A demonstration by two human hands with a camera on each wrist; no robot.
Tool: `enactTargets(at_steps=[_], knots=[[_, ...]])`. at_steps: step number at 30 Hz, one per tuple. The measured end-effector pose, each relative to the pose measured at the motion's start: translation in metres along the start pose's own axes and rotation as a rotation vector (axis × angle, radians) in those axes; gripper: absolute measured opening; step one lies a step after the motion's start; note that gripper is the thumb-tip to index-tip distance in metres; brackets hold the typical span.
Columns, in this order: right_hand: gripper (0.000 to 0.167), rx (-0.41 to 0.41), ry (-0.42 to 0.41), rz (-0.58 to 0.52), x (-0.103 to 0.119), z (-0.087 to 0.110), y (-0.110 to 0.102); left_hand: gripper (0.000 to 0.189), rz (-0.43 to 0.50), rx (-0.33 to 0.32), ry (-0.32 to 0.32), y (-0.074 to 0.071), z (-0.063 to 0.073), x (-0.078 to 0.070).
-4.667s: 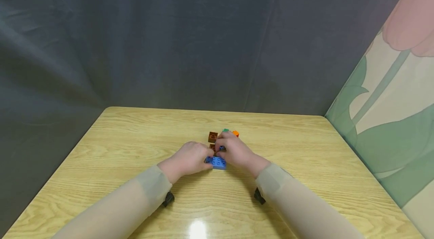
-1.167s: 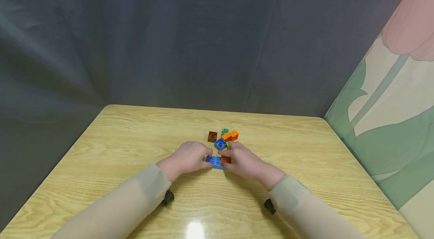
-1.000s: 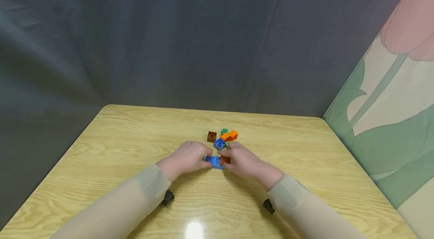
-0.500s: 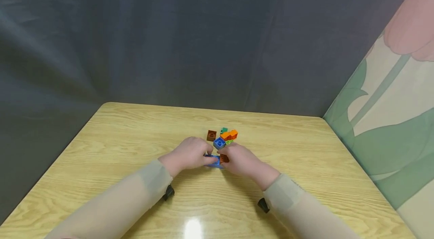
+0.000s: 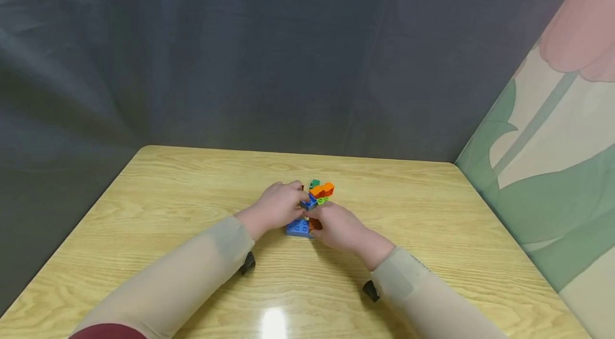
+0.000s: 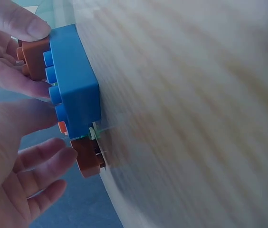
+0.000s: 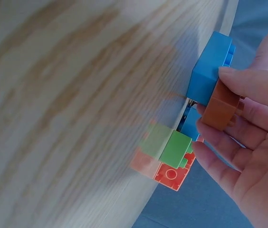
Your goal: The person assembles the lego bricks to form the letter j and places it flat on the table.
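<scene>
So the right hand (image 5: 338,226) has a brown brick (image 7: 219,107) pinched between thumb and fingers, and that brick sits on the studs at the 3 o'clock end of the long blue brick (image 5: 298,228). Can't tell if it's pressed all the way down. Long blue is flat on the wooden table (image 5: 192,179), studs up.

Taking long blue as the clock centre in the head view, the left hand (image 5: 278,205) is at about 10–11 o'clock, fingers loosely bent and spread, no grip that I can see. Its fingertips are right by a small blue brick (image 5: 311,203) at 1 o'clock and a second brown brick (image 6: 86,157) at 12, mostly hidden behind the hand. Can't tell if they're touching either one.

A lime brick (image 7: 175,148) is just beside small blue, between 1 and 2 o'clock. Orange piece (image 5: 323,189) is farther out at 1, dark green one (image 5: 314,183) between 12 and 1.
</scene>
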State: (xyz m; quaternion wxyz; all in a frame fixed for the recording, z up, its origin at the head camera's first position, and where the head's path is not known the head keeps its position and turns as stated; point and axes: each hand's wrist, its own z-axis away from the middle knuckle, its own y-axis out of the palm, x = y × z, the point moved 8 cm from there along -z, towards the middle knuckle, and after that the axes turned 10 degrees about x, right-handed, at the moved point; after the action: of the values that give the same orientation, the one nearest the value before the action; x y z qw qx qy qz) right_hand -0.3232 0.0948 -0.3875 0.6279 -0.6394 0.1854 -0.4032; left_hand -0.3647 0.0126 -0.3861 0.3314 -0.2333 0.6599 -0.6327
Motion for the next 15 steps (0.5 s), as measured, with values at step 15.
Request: enactTargets(at_steps=[15], knots=[[0.039, 0.014, 0.028, -0.023, -0.0029, 0.0011, -0.0008, 0.013, -0.023, 0.050, -0.033, 0.0088, -0.0111, 0.0059]])
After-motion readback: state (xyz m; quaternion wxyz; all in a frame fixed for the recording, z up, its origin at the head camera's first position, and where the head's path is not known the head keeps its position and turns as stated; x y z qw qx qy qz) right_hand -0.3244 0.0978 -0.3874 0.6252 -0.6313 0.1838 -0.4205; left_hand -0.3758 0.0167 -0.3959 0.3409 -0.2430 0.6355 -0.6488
